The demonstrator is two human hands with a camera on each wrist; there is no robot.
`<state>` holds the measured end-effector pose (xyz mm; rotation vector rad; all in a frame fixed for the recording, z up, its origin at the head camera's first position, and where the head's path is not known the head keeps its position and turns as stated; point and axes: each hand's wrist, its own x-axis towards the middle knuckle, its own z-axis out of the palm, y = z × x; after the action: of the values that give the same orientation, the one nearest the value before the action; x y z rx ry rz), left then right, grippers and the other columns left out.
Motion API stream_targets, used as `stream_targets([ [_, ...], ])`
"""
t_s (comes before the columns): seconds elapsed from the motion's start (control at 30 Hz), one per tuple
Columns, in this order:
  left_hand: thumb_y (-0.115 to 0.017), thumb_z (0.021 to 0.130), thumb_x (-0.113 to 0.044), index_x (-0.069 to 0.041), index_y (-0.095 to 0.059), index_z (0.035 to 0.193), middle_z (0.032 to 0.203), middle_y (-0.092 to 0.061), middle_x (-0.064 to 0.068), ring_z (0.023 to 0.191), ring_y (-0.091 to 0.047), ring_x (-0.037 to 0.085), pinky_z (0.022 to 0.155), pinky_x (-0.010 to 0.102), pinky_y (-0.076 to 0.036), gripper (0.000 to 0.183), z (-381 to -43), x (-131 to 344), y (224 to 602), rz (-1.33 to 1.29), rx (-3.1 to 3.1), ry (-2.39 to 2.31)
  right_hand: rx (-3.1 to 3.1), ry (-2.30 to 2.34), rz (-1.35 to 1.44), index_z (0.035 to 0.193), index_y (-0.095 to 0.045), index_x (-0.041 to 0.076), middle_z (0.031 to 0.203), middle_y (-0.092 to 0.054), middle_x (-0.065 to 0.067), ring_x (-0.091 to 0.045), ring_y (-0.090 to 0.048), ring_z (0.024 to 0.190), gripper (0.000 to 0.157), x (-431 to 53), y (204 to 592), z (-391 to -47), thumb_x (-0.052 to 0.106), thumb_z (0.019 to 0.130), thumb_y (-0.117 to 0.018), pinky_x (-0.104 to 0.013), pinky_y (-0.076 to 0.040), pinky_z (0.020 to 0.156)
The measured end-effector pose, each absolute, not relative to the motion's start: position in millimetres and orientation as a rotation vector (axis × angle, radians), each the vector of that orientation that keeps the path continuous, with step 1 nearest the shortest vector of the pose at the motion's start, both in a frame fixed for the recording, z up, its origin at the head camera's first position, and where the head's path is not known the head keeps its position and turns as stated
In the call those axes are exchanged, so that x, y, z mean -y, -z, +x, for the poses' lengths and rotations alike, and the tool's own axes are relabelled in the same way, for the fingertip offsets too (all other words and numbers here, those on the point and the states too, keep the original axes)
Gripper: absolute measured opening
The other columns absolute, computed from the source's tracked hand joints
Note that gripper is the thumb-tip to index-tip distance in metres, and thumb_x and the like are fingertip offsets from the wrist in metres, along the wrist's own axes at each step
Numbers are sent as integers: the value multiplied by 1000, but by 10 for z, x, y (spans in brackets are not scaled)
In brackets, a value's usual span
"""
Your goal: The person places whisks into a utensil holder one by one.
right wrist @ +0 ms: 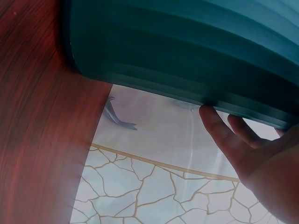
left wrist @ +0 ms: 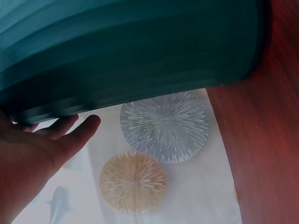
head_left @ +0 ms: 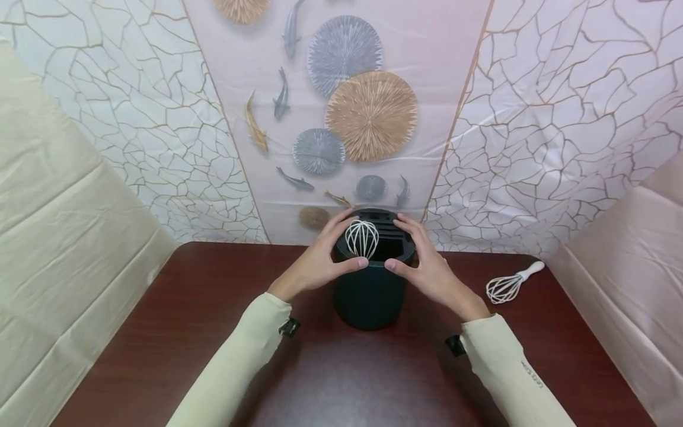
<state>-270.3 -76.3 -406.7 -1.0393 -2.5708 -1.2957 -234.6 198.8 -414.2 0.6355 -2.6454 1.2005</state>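
Note:
A dark green utensil holder [head_left: 369, 299] stands upright on the table, its top divided into slots and one larger opening. From that opening rises the wire head of a white whisk [head_left: 362, 239]; its handle is hidden inside. My left hand [head_left: 325, 256] grips the holder's rim on the left, thumb at the front and fingers round the side. On the opposite side my right hand [head_left: 428, 265] holds the rim in the same way. Both wrist views show fingers against the holder's ribbed green wall [left wrist: 140, 56]. A second white whisk [head_left: 513, 283] lies on the table to the right.
The dark red-brown wooden table [head_left: 373, 379] has its far edge just behind the holder. Behind it hangs a patterned backdrop [head_left: 464, 178] with fish and round motifs. Beige cloth [head_left: 64, 237] slopes down along the left side, and similar cloth [head_left: 635, 255] along the right.

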Motion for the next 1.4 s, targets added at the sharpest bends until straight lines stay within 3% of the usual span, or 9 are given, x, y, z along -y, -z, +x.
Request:
stream_targets([
  [0.3,-62,85,-85,-24,-35,166,174,-20,-9,157,-24,18,122,59,-30,104,-2667,742,4109,-974,2549,1377,2643,-1221,646,168,-25,30,176,-12,6,-38,-27,156,84,-1987,4146,-2368,52,100,-69,-77,-30,112],
  [0.5,-68,89,-75,-26,-34,166,173,-19,-14,157,-24,17,121,60,-31,98,-2658,745,4073,-966,2576,1401,2614,-1263,644,167,-27,26,176,-12,2,-40,-23,157,83,-1981,4151,-2370,49,100,-69,-77,-27,114],
  [0.73,-74,91,-62,-27,-32,166,175,-16,-10,157,-23,18,121,61,-31,93,-2666,742,4041,-974,2593,1447,2543,-1302,633,168,-26,23,176,-16,0,-33,-22,158,83,-2005,4168,-2343,37,101,-73,-67,-30,118],
  [1.0,-76,91,-59,-27,-32,166,174,-16,-12,158,-20,15,122,59,-29,92,-2629,733,4081,-945,2588,1499,2555,-1368,480,169,-23,23,171,-28,-11,-41,-40,149,74,-2117,4146,-2184,38,108,-62,-66,-36,115],
  [1.13,-77,91,-57,-27,-33,166,174,-16,-15,157,-21,14,122,58,-31,91,-2624,722,4102,-944,2588,1513,2523,-1372,402,164,-35,19,155,-52,-19,-39,-57,135,61,-2275,4157,-2121,31,109,-61,-45,-50,106],
  [1.23,-77,92,-55,-27,-33,166,174,-16,-14,157,-21,15,121,59,-31,91,-2617,735,4094,-935,2585,1525,2534,-1300,326,160,-43,19,140,-64,-22,-37,-64,126,56,-2397,4168,-2079,33,109,-61,-31,-52,97],
  [1.4,-77,92,-56,-27,-33,166,174,-16,-14,157,-22,17,121,60,-32,90,-2635,751,4081,-942,2574,1527,2520,-1228,206,158,-47,17,137,-65,-23,-41,-66,120,54,-2641,4180,-2026,37,109,-59,-31,-50,94],
])
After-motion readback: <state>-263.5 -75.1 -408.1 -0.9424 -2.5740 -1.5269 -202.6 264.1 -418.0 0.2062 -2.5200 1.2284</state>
